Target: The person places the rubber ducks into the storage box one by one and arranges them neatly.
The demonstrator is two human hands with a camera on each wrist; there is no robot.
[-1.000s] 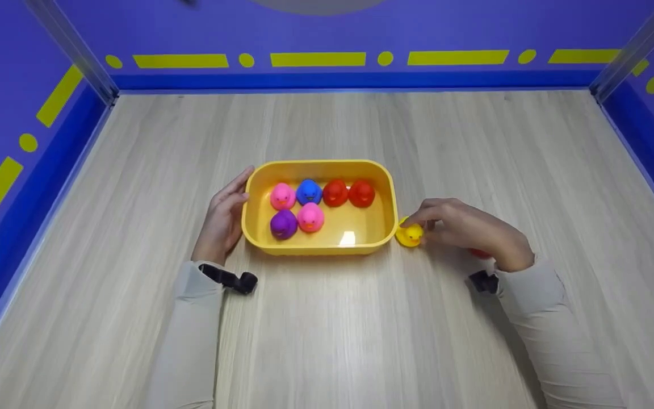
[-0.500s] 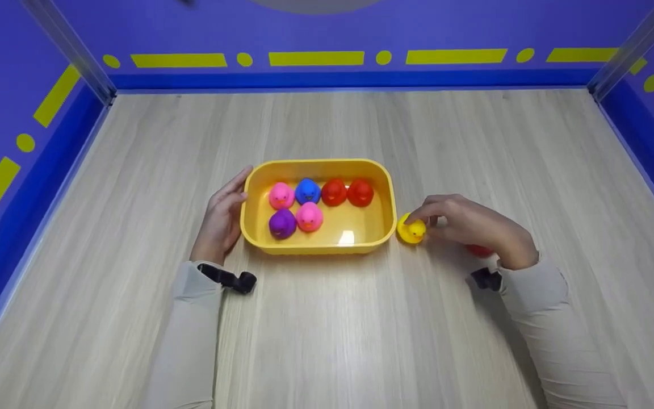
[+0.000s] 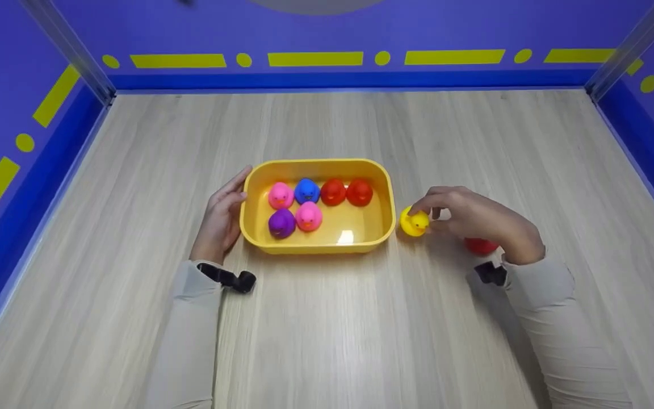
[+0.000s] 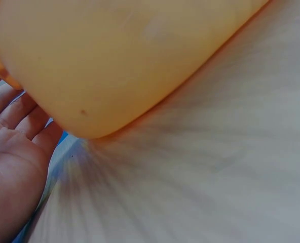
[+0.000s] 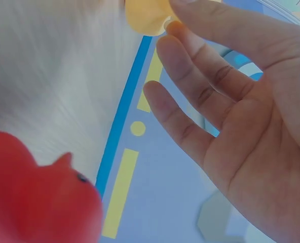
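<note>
In the head view, a yellow bin [image 3: 304,250] stands at mid-table with several rubber ducks inside. A pink duck [image 3: 281,195], a blue duck [image 3: 307,191] and two red ducks line the back. A purple duck [image 3: 282,223] and another pink duck [image 3: 309,216] are in front of them. My left hand [image 3: 220,218] rests against the bin's left side, fingers extended. Just right of the bin, my right hand [image 3: 466,213] pinches a yellow rubber duck [image 3: 414,222] between thumb and fingers. Whether that duck touches the table is unclear.
Another red duck [image 5: 48,197] sits on the table below my right wrist, partly hidden in the head view. Blue-purple walls [image 3: 315,34] with yellow marks enclose the wooden tabletop [image 3: 327,329] at the back and sides.
My right hand has moved slightly away from me and to the right with the yellow duck, uncovering more of the red duck. The left hand and bin stay put.
</note>
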